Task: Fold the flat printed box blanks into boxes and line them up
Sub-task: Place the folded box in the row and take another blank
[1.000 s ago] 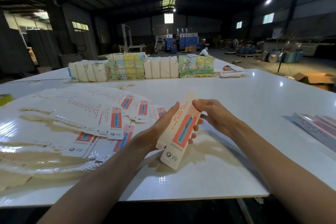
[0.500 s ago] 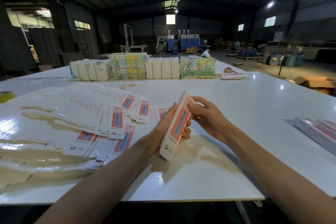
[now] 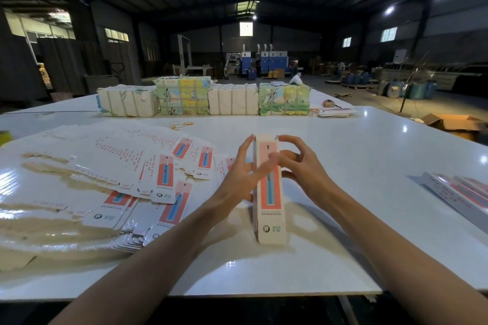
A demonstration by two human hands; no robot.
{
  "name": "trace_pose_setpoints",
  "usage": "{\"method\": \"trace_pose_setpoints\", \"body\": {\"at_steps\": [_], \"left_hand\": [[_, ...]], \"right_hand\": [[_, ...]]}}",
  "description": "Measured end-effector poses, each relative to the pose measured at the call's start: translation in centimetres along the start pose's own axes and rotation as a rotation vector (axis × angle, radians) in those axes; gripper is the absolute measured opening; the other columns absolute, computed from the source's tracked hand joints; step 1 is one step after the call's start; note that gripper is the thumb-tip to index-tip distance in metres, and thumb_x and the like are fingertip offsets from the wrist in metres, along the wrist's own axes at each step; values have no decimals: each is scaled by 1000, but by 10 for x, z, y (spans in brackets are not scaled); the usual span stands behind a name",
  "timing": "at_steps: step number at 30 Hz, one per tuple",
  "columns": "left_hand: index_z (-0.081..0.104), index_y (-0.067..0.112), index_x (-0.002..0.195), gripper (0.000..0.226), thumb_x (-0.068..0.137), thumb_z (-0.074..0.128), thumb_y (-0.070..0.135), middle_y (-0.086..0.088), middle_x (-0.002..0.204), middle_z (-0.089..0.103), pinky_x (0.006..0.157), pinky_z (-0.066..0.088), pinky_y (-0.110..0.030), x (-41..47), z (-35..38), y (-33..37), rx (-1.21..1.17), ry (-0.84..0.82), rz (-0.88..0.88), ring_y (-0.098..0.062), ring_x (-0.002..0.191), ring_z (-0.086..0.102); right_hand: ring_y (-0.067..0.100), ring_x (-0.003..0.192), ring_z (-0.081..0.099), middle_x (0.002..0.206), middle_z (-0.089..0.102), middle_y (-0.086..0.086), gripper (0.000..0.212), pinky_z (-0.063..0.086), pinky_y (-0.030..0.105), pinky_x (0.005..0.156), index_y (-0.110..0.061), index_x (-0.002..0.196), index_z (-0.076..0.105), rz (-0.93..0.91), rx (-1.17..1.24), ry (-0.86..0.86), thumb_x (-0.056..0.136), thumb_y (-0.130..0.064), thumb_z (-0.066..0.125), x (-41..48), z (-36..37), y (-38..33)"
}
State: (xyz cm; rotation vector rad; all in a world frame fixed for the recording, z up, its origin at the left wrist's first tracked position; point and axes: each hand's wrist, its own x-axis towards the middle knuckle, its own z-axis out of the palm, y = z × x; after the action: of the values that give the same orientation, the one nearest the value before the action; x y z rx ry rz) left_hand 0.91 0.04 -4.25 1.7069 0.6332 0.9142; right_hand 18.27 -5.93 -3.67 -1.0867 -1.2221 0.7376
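One box [image 3: 268, 187], long and narrow with a coral panel and a blue toothbrush printed down its face, stands between a worker's hands near the front middle of a broad white table [image 3: 343, 166], its lower end close to or resting on the surface (contact cannot be confirmed). It appears squared up from its flat state into a sleeve. The left hand [image 3: 239, 174] steadies its left side, fingers extended along the edge and thumb pressed across the printed face. The right hand [image 3: 301, 166] curls at the upper right side, fingers bent and loosely spread near the top end, blurred as if in motion; whether they grip the card or only brush it cannot be told.

By appearance the step in hand is shaping and closing: the body is formed, and the end flaps seem to be the remaining work. The next move likely calls for tucking the top flap while the left hand keeps the sleeve from collapsing, then laying the piece in line.

Just left of the hands, a fanned heap of flat blanks [image 3: 163, 182] waits, overlapping one another. At the right edge, well apart, lie several finished boxes [image 3: 459, 192] side by side. Bundled stacks of printed stock [image 3: 203, 96] sit in a row along the far side, with a dim warehouse beyond.
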Motion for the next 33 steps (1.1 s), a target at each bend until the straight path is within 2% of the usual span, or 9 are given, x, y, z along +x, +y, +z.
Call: {"method": "trace_pose_setpoints", "body": {"at_steps": [3,7,11,13,18,23,26,29,33], "left_hand": [[12,68,149,104,77,86,58,39,113,56,55,53,-11,-1,1,-4,64,-32,52,19,94,67],[22,63,140,93,78,88,44,21,119,64,57,54,-12,-2,-2,-5,74,-24,40,10,96,70],[24,54,137,83,85,86,31,17,116,62,58,56,-13,-2,0,-5,109,-7,30,-1,94,75],[23,52,139,83,88,84,28,16,117,61,58,56,-14,0,0,-7,151,-8,9,-9,91,76],[23,51,138,81,87,80,27,14,114,61,54,55,-14,0,-1,-10,203,-47,-45,-3,84,76],[23,51,136,81,84,82,31,14,113,60,56,57,-15,-3,-3,-6,229,-53,-75,-16,93,74],[22,56,136,84,78,80,38,22,117,55,57,54,-11,-7,-3,-4,245,-139,-60,-15,103,69],[25,57,136,83,77,79,38,20,117,56,59,54,-9,-11,-3,-4,254,-196,-61,-12,101,72],[28,51,136,79,83,80,25,3,119,60,65,63,-26,-9,-1,-4,182,-231,-81,-22,84,80]], "right_hand": [[31,101,78,108,80,11,46,66,38,84,-33,131,56,-12,-1,-10,93,-40,80,-2,4,0],[29,100,79,104,81,9,45,65,38,87,-31,133,58,-27,-42,-10,94,-39,79,-5,6,0],[25,97,79,99,81,5,40,65,33,84,-29,132,63,-47,-124,-3,95,-37,77,-7,9,-3],[23,90,78,97,81,3,38,65,34,81,-26,127,66,-45,-161,0,94,-38,77,-7,9,-5],[14,72,68,93,79,4,29,58,29,69,-16,115,70,-17,-229,-16,95,-36,78,-6,7,-2],[32,75,70,97,78,11,40,61,37,75,-16,120,63,71,-104,20,101,-51,65,-5,10,2],[24,63,65,98,75,20,31,56,31,61,-10,126,62,153,20,82,110,-37,56,-1,2,1],[24,60,64,96,76,22,24,53,28,56,-3,118,71,143,-67,8,111,-18,53,-1,-8,1],[26,64,64,87,78,17,23,55,30,60,-11,119,75,-77,-195,42,110,-11,54,-4,-8,-1]]}}
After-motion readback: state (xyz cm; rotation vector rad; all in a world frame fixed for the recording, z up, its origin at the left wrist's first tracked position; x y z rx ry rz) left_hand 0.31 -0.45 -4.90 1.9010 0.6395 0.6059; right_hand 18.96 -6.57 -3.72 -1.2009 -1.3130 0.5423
